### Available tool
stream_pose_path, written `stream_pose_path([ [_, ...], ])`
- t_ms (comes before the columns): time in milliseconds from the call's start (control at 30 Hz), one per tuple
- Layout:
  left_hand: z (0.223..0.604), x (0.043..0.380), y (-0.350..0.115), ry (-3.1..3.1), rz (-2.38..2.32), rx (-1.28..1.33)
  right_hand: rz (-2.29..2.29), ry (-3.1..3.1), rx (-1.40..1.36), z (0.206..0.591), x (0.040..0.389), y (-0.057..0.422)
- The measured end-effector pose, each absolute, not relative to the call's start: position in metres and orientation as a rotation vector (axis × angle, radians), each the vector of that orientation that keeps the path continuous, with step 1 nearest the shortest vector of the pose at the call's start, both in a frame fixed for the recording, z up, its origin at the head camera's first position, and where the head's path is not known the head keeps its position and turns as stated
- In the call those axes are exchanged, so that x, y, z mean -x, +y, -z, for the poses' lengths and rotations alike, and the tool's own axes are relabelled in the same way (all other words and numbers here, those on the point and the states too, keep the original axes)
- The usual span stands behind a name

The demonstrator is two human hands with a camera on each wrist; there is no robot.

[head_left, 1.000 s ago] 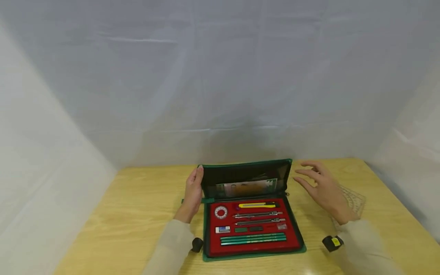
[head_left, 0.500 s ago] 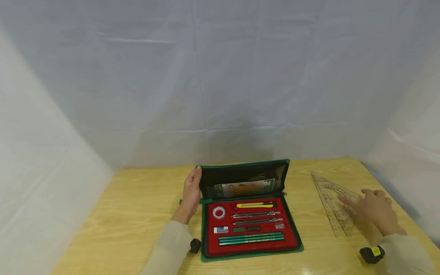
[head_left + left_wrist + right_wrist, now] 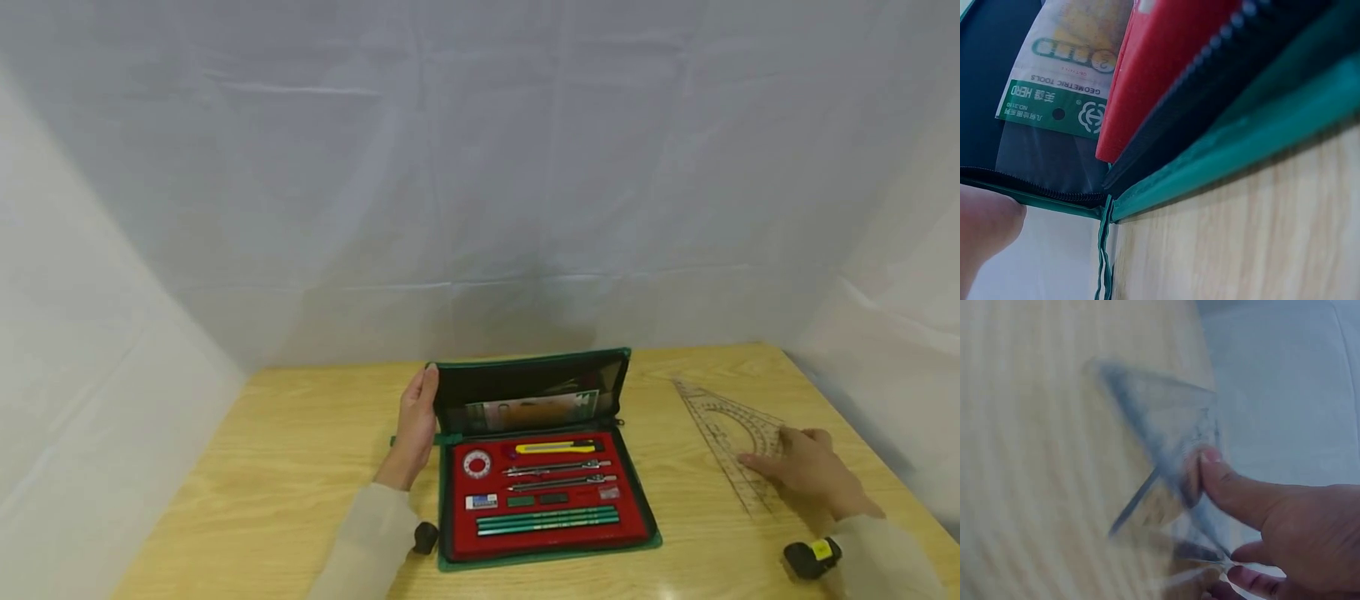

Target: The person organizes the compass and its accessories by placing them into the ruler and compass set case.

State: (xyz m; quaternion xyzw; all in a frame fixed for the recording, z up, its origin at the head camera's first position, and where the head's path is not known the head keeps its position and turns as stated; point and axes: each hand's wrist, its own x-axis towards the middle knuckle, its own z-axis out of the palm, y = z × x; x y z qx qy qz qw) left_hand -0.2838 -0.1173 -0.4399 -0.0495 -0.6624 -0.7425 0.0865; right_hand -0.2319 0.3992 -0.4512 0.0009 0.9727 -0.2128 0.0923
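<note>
A green zip case [image 3: 551,546] stands open on the table, its lid raised and its red tray facing up. My left hand [image 3: 416,421] grips the lid's left edge; the left wrist view shows the thumb [image 3: 988,222] on that edge. A clear set square [image 3: 716,437] with a protractor arc is to the right of the case. My right hand [image 3: 813,475] pinches it near its right side. In the right wrist view the set square [image 3: 1141,406] is blurred and looks tilted off the table; whether a second piece lies with it I cannot tell.
The tray holds a yellow cutter [image 3: 555,447], two metal compasses [image 3: 558,483], a white ring [image 3: 477,464], an eraser [image 3: 481,502] and green pencils [image 3: 547,521]. A printed packet [image 3: 532,410] sits in the lid's mesh pocket. White cloth [image 3: 480,208] surrounds the wooden table [image 3: 300,467].
My right hand has moved right from beside the lid, down to the set square, and now pinches it. The set square has turned slightly. My left hand still holds the lid.
</note>
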Motion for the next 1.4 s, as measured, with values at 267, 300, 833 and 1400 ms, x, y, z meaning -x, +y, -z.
stream_pose_path([
  [267,0.439,0.281,-0.119,-1.967,2.214,0.14,0.753,2.959,0.082,0.462,0.238,0.417],
  [300,0.439,0.281,-0.119,-1.96,2.215,0.141,0.754,2.961,0.089,0.462,0.238,0.418],
  [833,0.439,0.279,-0.123,-1.918,2.226,0.179,0.955,2.821,0.16,0.464,0.239,0.428],
  [1400,0.44,0.278,-0.123,-1.934,2.218,0.175,0.843,2.897,0.059,0.458,0.246,0.42],
])
